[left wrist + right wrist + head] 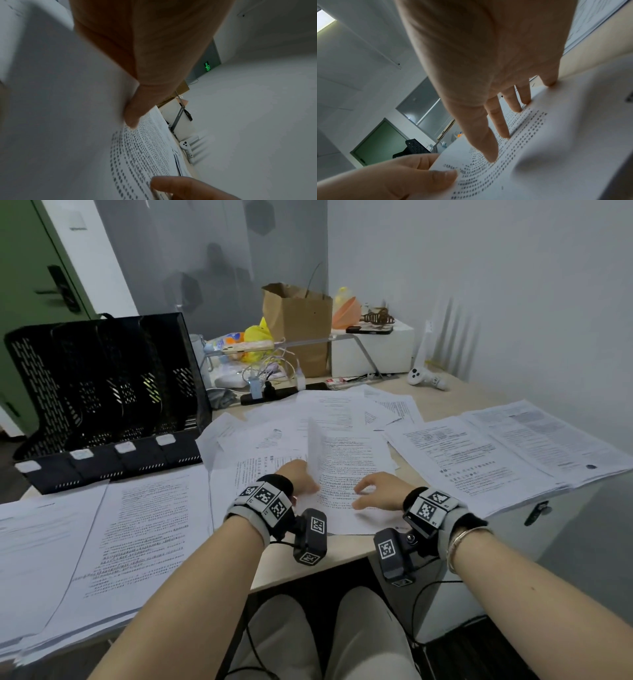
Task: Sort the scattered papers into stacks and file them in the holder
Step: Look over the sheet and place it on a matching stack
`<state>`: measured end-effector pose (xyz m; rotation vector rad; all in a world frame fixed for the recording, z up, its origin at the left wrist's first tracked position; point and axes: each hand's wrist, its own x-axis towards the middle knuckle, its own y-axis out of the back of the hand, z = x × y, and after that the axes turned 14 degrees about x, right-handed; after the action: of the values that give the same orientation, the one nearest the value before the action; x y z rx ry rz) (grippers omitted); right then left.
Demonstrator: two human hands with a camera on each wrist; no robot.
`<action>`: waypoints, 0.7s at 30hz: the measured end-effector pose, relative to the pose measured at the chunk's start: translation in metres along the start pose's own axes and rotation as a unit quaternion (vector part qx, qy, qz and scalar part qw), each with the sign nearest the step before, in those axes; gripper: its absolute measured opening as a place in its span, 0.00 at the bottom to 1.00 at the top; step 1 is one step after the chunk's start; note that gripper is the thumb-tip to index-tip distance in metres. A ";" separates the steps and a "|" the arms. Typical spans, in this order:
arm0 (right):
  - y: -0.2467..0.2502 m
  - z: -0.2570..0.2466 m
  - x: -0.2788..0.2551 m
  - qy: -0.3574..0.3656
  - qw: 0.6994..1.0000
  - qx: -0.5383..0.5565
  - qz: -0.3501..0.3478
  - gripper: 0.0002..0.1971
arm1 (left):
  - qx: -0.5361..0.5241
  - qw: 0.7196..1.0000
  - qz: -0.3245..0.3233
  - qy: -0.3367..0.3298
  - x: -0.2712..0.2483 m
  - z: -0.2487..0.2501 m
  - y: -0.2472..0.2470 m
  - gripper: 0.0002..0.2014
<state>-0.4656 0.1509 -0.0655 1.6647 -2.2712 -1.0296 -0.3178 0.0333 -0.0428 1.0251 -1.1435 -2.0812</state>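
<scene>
Printed papers [342,409] lie scattered across the desk, with flatter stacks at the front left [144,535] and at the right [479,463]. My left hand [305,481] pinches the left edge of one sheet [314,446] and lifts it upright off the middle pile [356,460]. The left wrist view shows its thumb [133,116] on that sheet [51,108]. My right hand [371,494] rests on the pile, and its straight fingers [498,121] press the printed page [539,142] flat. The black mesh file holder [102,392] stands at the back left, its slots without papers.
A brown paper bag [298,320], a yellow toy [257,337], cables and a power strip [274,395] crowd the back of the desk. A white controller [424,378] lies at the back right. The desk's front edge [308,573] is just under my wrists.
</scene>
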 end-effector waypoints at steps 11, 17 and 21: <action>0.014 -0.024 0.001 0.034 0.997 0.049 0.045 0.27 | -0.052 0.975 0.208 0.057 -0.011 -0.040 0.050 0.16; 0.023 -0.041 0.000 0.062 0.980 0.157 0.103 0.27 | -0.169 0.931 0.324 0.029 -0.021 -0.044 0.070 0.11; 0.024 -0.053 -0.001 0.105 0.959 0.237 0.117 0.24 | -0.229 0.913 0.337 -0.028 -0.026 -0.040 0.067 0.16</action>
<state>-0.4580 0.1326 -0.0113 1.5038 -2.6162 -0.2503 -0.2637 0.0022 0.0107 0.2797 -0.8085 -1.6828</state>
